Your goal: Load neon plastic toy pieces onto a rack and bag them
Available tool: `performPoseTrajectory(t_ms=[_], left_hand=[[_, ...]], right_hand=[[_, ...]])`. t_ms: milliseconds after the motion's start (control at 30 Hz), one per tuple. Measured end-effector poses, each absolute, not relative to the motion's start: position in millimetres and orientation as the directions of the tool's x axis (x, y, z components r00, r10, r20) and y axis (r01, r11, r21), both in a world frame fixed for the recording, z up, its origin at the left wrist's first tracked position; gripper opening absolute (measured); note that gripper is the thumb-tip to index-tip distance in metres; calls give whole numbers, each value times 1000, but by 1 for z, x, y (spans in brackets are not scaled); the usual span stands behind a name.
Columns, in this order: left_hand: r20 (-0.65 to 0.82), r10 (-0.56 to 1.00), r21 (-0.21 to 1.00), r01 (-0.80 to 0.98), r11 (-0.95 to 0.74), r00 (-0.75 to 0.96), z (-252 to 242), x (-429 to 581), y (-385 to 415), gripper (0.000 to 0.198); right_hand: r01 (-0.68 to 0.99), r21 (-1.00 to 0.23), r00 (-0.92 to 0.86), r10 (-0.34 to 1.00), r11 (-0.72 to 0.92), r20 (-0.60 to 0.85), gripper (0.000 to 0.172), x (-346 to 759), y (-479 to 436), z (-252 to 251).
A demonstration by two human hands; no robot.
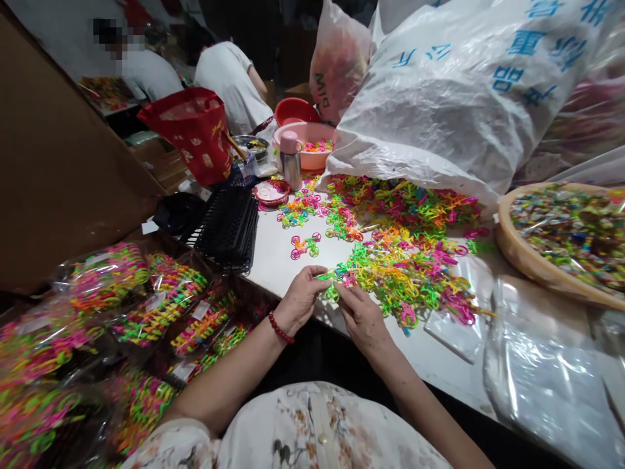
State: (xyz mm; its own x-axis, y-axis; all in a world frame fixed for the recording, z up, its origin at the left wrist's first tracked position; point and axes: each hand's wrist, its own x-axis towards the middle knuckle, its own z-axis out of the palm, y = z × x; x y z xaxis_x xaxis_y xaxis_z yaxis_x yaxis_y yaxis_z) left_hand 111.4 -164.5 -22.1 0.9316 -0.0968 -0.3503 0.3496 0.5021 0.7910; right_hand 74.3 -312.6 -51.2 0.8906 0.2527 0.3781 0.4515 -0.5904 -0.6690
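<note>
Both my hands meet above the front edge of the white table (273,260), pinching one small green plastic toy part (332,288) between them. My left hand (303,294), with a red bead bracelet (280,329) on its wrist, grips it from the left. From the right, my right hand (360,314) holds the same part with thumb and fingertips; its exact shape is partly hidden. Just beyond lies a heap of bright plastic toy parts (405,267) in yellow, green, pink and orange. A few assembled-looking wheeled pieces (305,245) lie apart, left of the heap.
A large white sack (439,104) spills parts at the back. Right are a tan basket (508,225) of small pieces and clear plastic bags (541,352). Black racks (227,225), a thermos (290,163) and a red bag (195,133) stand left. Filled bags (156,299) lie lower left. Two people sit behind.
</note>
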Motion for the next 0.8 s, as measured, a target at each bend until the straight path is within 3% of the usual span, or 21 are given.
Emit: performPoseTrajectory(t_ms=[133, 300, 500, 700, 800], left_hand=[[-413, -129, 738, 414, 532, 901, -25, 109, -166, 35], [-392, -65, 759, 363, 541, 918, -26, 107, -170, 36], [-312, -80, 845, 315, 433, 947, -25, 100, -175, 32], [-250, -157, 881, 292, 371, 955, -28, 99, -177, 30], [-252, -182, 882, 303, 361, 950, -29, 99, -175, 30]], right_hand=[[471, -601, 879, 283, -645, 384, 42, 73, -309, -55], [407, -715, 911, 197, -569, 362, 34, 74, -307, -54], [195, -872, 980, 57, -449, 190, 21, 75, -313, -41], [161, -931, 987, 49, -329, 153, 23, 74, -314, -43], [186, -912, 982, 46, -367, 182, 21, 74, -314, -42]])
